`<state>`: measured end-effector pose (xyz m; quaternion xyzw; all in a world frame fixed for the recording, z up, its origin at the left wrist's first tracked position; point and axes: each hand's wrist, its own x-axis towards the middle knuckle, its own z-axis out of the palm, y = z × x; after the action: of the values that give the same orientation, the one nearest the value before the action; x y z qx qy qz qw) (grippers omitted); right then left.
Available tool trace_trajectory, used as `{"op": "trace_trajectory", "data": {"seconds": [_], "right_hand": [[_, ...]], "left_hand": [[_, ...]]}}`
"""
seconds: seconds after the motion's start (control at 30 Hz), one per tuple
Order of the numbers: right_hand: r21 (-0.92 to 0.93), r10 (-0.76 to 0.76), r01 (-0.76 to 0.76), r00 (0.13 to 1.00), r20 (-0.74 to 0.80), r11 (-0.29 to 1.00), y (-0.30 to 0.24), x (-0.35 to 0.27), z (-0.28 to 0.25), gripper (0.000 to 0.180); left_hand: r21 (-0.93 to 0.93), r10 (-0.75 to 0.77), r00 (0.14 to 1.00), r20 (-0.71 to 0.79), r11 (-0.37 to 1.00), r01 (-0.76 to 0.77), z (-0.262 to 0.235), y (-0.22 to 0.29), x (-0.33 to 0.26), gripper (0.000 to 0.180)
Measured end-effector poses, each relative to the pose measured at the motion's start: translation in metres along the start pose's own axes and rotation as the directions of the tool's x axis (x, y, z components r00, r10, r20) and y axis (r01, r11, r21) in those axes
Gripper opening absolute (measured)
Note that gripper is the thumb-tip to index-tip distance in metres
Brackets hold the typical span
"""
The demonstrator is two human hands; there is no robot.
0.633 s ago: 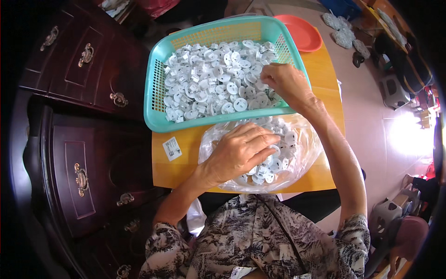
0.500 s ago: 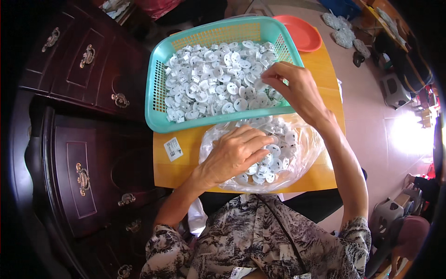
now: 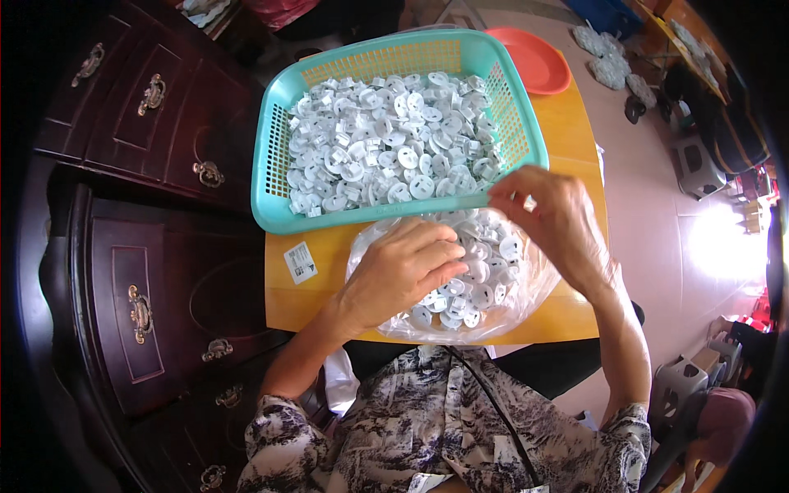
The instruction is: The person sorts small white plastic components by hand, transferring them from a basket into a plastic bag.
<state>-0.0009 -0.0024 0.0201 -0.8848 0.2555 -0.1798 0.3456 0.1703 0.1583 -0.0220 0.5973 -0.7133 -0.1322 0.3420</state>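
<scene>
A dark wooden chest of drawers with ornate metal pulls fills the 9 o'clock side. Right of it is a yellow wood-topped table, at the middle of the view. On that, toward 12 o'clock, rests a teal plastic basket with openwork walls. Just below the basket, toward 4 o'clock from centre, lies a clear plastic bag, its mouth spread wide. An orange-red plastic dish sits at 1 o'clock, partly hidden by the basket's corner.

The left hand lies over the bag's 10 o'clock side, fingers loosely bent (whether they grip anything, I cannot tell). The right hand is at the basket's near rim, about 5 o'clock on it, thumb and fingers curled together; a small white patch shows among them, but I cannot tell if it is held.

A white printed label lies beside the bag, at 9 o'clock. Smallest are the white disc-shaped plastic parts, heaped in both basket and bag.
</scene>
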Motion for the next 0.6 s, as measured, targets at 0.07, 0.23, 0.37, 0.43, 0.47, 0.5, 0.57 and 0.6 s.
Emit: {"op": "trace_trajectory", "data": {"seconds": [0.07, 0.23, 0.37, 0.43, 0.47, 0.5, 0.57, 0.6], "right_hand": [[-0.107, -0.055, 0.048, 0.996, -0.066, 0.993, 0.004, 0.017, -0.006, 0.013], [-0.285, -0.086, 0.108, 0.992, 0.088, 0.952, 0.042, 0.063, 0.004, 0.025], [-0.446, -0.108, 0.194, 0.972, 0.211, 0.874, 0.061, 0.075, 0.027, 0.019], [-0.509, -0.097, 0.203, 0.969, 0.227, 0.837, 0.061, 0.077, 0.033, 0.012], [-0.491, -0.091, 0.186, 0.973, 0.211, 0.851, 0.061, 0.077, 0.035, 0.011], [-0.475, -0.079, 0.163, 0.978, 0.193, 0.865, 0.063, 0.078, 0.035, 0.01], [-0.491, -0.064, 0.162, 0.976, 0.21, 0.856, 0.071, 0.08, 0.039, 0.01], [-0.504, -0.052, 0.161, 0.973, 0.224, 0.849, 0.073, 0.081, 0.039, 0.011]], "left_hand": [[-0.051, 0.081, 0.995, -0.058, 0.995, -0.084, -0.013, 0.002, 0.019, 0.02], [0.03, 0.042, 0.998, 0.05, 0.999, -0.043, -0.03, -0.02, 0.076, 0.019], [-0.002, 0.002, 0.98, 0.199, 1.0, -0.002, -0.015, -0.062, 0.105, 0.02], [0.006, 0.036, 0.97, 0.241, 0.999, -0.039, -0.006, -0.077, 0.106, 0.023], [0.007, 0.033, 0.971, 0.236, 0.999, -0.036, -0.001, -0.083, 0.103, 0.023], [0.047, 0.006, 0.978, 0.207, 0.999, -0.016, 0.003, -0.086, 0.102, 0.024], [0.083, -0.021, 0.984, 0.177, 0.997, 0.007, 0.011, -0.092, 0.1, 0.025], [0.033, -0.041, 0.984, 0.174, 0.999, 0.036, 0.011, -0.09, 0.101, 0.024]]}}
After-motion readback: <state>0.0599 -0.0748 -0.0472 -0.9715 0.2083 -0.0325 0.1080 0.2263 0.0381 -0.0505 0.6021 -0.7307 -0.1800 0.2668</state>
